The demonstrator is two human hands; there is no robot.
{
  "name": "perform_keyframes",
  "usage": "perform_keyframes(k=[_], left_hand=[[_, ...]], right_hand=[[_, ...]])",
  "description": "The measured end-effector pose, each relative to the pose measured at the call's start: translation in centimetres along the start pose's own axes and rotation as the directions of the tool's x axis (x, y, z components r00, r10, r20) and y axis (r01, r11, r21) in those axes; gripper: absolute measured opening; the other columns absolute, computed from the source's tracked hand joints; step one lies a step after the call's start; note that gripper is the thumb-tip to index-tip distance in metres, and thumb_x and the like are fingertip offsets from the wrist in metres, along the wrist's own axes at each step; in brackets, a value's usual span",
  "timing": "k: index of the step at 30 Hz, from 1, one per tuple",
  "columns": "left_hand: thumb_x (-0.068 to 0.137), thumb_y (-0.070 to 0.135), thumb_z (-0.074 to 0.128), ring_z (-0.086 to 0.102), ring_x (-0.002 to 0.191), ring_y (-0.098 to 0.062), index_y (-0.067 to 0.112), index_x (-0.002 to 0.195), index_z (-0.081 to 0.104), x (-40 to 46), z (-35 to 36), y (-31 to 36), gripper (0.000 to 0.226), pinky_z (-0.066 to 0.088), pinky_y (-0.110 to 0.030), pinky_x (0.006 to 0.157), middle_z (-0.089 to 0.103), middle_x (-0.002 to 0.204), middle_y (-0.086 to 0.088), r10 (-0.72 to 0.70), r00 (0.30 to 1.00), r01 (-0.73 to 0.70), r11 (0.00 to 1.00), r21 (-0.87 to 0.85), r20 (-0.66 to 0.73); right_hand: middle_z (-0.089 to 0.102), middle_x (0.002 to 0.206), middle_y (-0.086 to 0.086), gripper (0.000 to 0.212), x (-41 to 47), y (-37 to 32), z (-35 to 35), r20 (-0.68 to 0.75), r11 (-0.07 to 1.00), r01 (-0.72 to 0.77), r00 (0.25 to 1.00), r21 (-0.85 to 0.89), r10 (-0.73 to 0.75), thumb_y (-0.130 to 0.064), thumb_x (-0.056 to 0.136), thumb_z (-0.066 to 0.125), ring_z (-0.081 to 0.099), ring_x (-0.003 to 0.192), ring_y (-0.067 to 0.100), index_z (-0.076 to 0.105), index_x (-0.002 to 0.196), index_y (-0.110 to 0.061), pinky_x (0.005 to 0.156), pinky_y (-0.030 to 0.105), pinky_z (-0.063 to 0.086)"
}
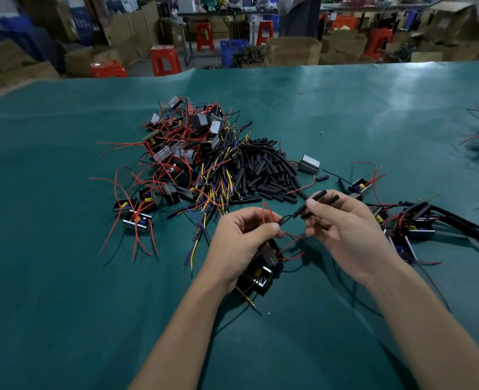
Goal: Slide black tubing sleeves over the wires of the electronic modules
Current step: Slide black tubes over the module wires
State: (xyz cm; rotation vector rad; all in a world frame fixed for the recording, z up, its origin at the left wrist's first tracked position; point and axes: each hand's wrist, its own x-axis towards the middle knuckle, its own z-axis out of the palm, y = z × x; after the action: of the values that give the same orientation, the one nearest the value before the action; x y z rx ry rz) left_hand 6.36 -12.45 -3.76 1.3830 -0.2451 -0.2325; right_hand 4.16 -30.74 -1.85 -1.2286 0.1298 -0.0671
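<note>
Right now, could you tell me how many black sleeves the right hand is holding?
2, it seems: the right hand pinches one black sleeve at the wire end, with a second sleeve alongside; more may be hidden behind the fingers.

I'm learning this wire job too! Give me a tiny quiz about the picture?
1. True or false: the left hand pinches a wire of the module beneath it.
2. What does the right hand hold? A) black sleeves B) a red stool C) scissors
3. Fill in: the loose sleeve pile lies on a ____ table cover.

Key: 1 true; 2 A; 3 green.
</note>
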Motion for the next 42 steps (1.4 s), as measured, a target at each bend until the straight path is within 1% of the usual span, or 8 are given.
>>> perform_keyframes(k=[7, 10, 13, 23, 27, 31, 37, 42], left_hand=[[0.089, -0.004, 0.066, 0.062, 0.068, -0.02, 0.01, 0.086, 0.074, 0.0, 0.0, 0.0, 0.016, 0.054, -0.022, 0.052, 0.072, 0.071, -0.005, -0.002, 1.0, 0.002, 1.0, -0.005, -0.024], [0.09, -0.003, 0.066, 0.062, 0.069, -0.019, 0.008, 0.088, 0.074, -0.1, 0.1, 0.0, 0.014, 0.054, -0.022, 0.051, 0.071, 0.07, -0.005, -0.001, 1.0, 0.001, 1.0, -0.003, -0.03], [0.091, -0.002, 0.066, 0.062, 0.068, -0.016, 0.006, 0.091, 0.074, -0.1, 0.1, 0.0, 0.01, 0.053, -0.023, 0.05, 0.07, 0.07, -0.005, -0.007, 1.0, 0.007, 1.0, 0.004, -0.027], [0.091, -0.002, 0.067, 0.064, 0.066, -0.013, 0.007, 0.088, 0.074, 0.0, -0.1, -0.2, 0.011, 0.052, -0.025, 0.046, 0.069, 0.067, -0.004, -0.015, 0.999, 0.014, 1.0, -0.012, -0.043], [0.09, 0.001, 0.07, 0.065, 0.067, -0.011, 0.006, 0.089, 0.074, 0.1, -0.1, -0.3, 0.006, 0.054, -0.025, 0.052, 0.069, 0.068, -0.002, 0.006, 0.999, -0.006, 1.0, 0.013, -0.05], [0.09, 0.002, 0.07, 0.065, 0.07, -0.013, 0.005, 0.09, 0.074, 0.1, -0.1, -0.4, 0.005, 0.053, -0.029, 0.055, 0.069, 0.069, -0.001, 0.007, 0.998, -0.006, 1.0, 0.026, -0.059], [0.09, 0.001, 0.069, 0.063, 0.066, -0.012, 0.006, 0.089, 0.073, 0.1, -0.1, -0.4, 0.007, 0.053, -0.028, 0.051, 0.069, 0.067, -0.002, 0.007, 0.998, -0.006, 1.0, 0.019, -0.062], [0.089, -0.001, 0.069, 0.062, 0.057, -0.011, 0.004, 0.087, 0.073, 0.3, -0.1, -0.7, 0.007, 0.054, -0.03, 0.054, 0.07, 0.067, -0.005, 0.02, 0.999, -0.017, 0.998, 0.053, -0.049]], right_hand=[[0.065, 0.072, 0.009, 0.016, -0.4, 0.0, 0.5, -0.016, 0.999, 0.044, 0.999, 0.027, -0.044, -0.014, 0.075, 0.073, 0.059, 0.06, 0.017, 0.06, 0.082, -0.009, 0.053, 0.026, 0.053], [0.064, 0.072, 0.01, 0.013, -0.4, -0.3, 0.4, -0.027, 0.996, 0.087, 0.996, -0.031, -0.088, -0.005, 0.084, 0.071, 0.058, 0.06, 0.018, 0.059, 0.081, -0.009, 0.052, 0.026, 0.052], [0.064, 0.073, 0.013, 0.023, -0.4, -0.3, 0.3, -0.048, 0.99, 0.112, 0.992, -0.091, -0.117, 0.001, 0.091, 0.067, 0.057, 0.059, 0.019, 0.061, 0.074, -0.014, 0.052, 0.027, 0.051], [0.062, 0.07, 0.008, 0.03, -0.6, 0.0, 0.9, -0.005, 0.984, 0.117, 0.993, -0.13, -0.119, 0.002, 0.091, 0.068, 0.057, 0.059, 0.019, 0.063, 0.07, -0.019, 0.052, 0.026, 0.052], [0.061, 0.068, 0.006, 0.032, -0.5, 0.3, 1.1, -0.068, 0.984, 0.127, 0.988, -0.126, -0.137, 0.0, 0.091, 0.069, 0.058, 0.059, 0.018, 0.064, 0.068, -0.022, 0.052, 0.027, 0.052], [0.061, 0.067, 0.005, 0.023, -0.4, 0.2, 0.8, -0.134, 0.978, 0.148, 0.977, -0.147, -0.168, 0.001, 0.092, 0.068, 0.057, 0.057, 0.018, 0.059, 0.076, -0.013, 0.052, 0.028, 0.05], [0.061, 0.068, 0.006, 0.021, -0.6, 0.7, 1.4, -0.079, 0.994, 0.097, 0.992, -0.041, -0.1, 0.002, 0.092, 0.066, 0.056, 0.059, 0.019, 0.057, 0.078, -0.012, 0.05, 0.026, 0.049], [0.057, 0.069, 0.011, 0.029, -0.6, 1.2, 1.6, -0.018, 0.979, 0.14, 0.989, -0.15, -0.144, 0.001, 0.092, 0.068, 0.056, 0.06, 0.019, 0.062, 0.072, -0.019, 0.052, 0.028, 0.051]])
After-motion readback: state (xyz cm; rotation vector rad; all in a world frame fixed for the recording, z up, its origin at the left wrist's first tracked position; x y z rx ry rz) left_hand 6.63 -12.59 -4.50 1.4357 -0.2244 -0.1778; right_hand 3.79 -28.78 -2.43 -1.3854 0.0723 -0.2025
